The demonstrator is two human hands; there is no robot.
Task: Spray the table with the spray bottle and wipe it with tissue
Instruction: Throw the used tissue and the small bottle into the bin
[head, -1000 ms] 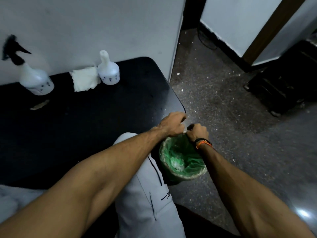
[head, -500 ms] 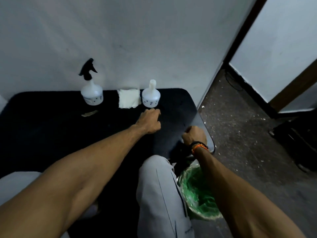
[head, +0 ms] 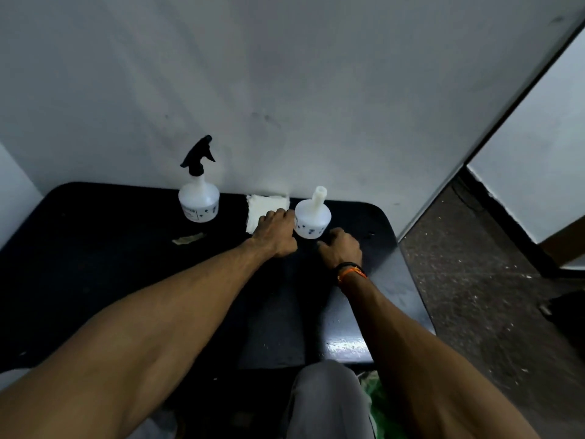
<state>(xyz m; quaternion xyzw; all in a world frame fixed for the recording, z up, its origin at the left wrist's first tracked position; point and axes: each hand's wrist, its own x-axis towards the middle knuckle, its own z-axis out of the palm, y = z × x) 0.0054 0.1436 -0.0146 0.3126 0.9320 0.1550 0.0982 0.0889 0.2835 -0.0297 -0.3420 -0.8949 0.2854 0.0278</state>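
Table [head: 95, 280]: black top set against a pale wall [head: 285, 74], the largest item, dark and mostly dry to the eye, with one glossy patch near its front right edge that may be wet or may only be glare, so whether any spraying has been done cannot be told; spray bottle [head: 198, 202]: white body with black trigger head, standing upright at the back of the table against the wall, left of the tissue, untouched by either hand; second bottle [head: 312, 218]: white, no trigger head, open neck, upright to the right of the tissue; tissue [head: 264, 207]: a white folded stack lying flat at the back between the two bottles, apparently unused; left hand [head: 276, 231]: reached forward, knuckles up, fingers curled down on the near right part of the tissue, whether it has a sheet pinched cannot be told; right hand [head: 342, 247]: just in front of the capless bottle, loosely curled, holding nothing that shows, a band at its wrist; scrap [head: 188, 239]: a small pale bit of debris on the table in front of the spray bottle; judged progress: early, tissue being fetched, spraying and wiping apparently both left.
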